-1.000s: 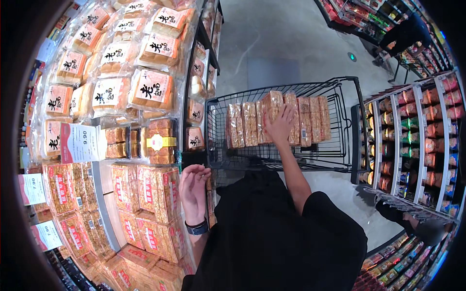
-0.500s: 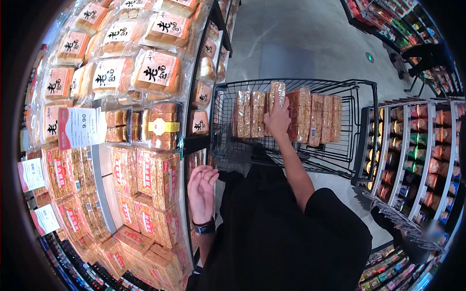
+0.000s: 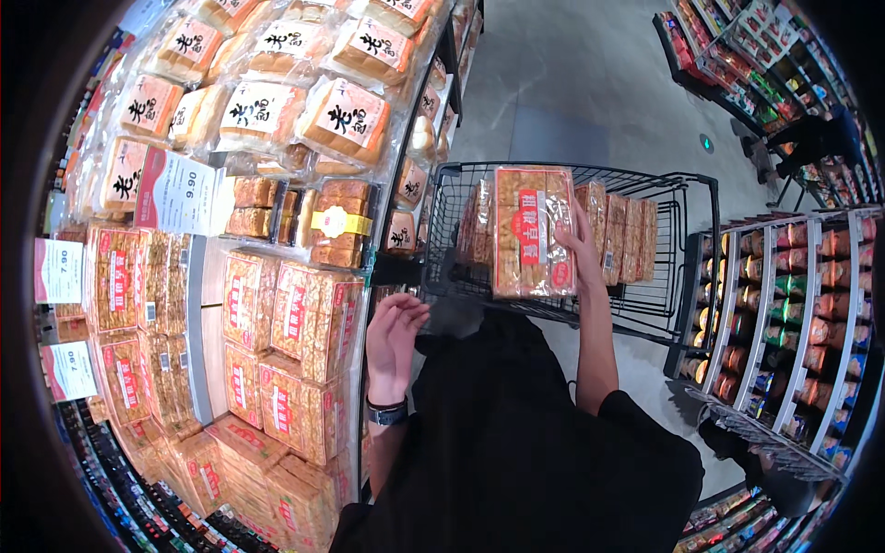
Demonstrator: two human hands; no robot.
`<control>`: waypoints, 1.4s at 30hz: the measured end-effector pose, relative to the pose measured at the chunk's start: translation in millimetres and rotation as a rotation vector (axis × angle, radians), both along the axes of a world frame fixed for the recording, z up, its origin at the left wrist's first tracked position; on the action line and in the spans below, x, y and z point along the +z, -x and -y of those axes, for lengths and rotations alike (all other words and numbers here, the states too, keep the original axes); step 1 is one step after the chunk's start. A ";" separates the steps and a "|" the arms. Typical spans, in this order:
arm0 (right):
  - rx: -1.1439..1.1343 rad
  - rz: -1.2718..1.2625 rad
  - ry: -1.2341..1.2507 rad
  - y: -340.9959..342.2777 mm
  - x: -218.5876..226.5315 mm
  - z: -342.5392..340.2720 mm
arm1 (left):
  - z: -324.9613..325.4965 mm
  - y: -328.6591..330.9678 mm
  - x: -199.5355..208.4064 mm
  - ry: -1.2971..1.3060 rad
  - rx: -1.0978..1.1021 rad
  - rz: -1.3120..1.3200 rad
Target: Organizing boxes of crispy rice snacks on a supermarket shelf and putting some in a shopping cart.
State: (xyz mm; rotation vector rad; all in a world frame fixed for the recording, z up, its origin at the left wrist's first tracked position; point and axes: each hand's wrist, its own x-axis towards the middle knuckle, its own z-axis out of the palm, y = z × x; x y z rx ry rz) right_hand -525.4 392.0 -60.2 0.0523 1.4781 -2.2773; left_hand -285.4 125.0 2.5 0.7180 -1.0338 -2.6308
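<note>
My right hand (image 3: 579, 247) grips a clear-wrapped pack of brown biscuits with a red label (image 3: 530, 230), lifted upright above the black wire shopping cart (image 3: 682, 240). More packs of the same kind (image 3: 625, 235) stand in a row inside the cart. My left hand (image 3: 392, 343) is raised with fingers apart and holds nothing; it hovers beside the shelf edge, close to stacked packs of red-labelled biscuits (image 3: 295, 318). A dark watch sits on that wrist.
Shelves on the left hold bagged bread loaves (image 3: 267, 101), boxed cakes (image 3: 336, 221) and price cards (image 3: 175, 194). A rack of bottles and jars (image 3: 793, 304) stands to the right. A person in dark clothes (image 3: 816, 138) stands far up the grey-floored aisle.
My right hand has lifted one biscuit pack out of the row in the cart and turned it upright toward me. My left hand rose slightly, away from the shelf.
</note>
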 end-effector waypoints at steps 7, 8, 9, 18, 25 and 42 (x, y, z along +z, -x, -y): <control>0.259 -0.086 0.258 -51.5 86.4 69.3 | -13.8 14.6 32.3 0.172 -0.206 -0.171; 0.297 -0.151 0.248 -56.1 92.3 82.6 | -12.5 10.7 33.3 0.173 -0.185 -0.174; 0.323 -0.151 0.249 -62.6 101.4 95.4 | -11.0 5.8 35.1 0.255 -0.158 -0.146; 0.587 -0.090 0.347 -110.3 116.0 167.1 | 15.1 -52.4 34.2 0.283 0.188 -0.092; 0.940 -0.193 0.052 -122.0 101.3 218.7 | 11.2 -88.1 32.9 0.188 0.470 -0.046; 0.762 0.149 0.049 -212.4 77.1 360.1 | 72.5 -187.1 25.5 0.211 0.698 -0.088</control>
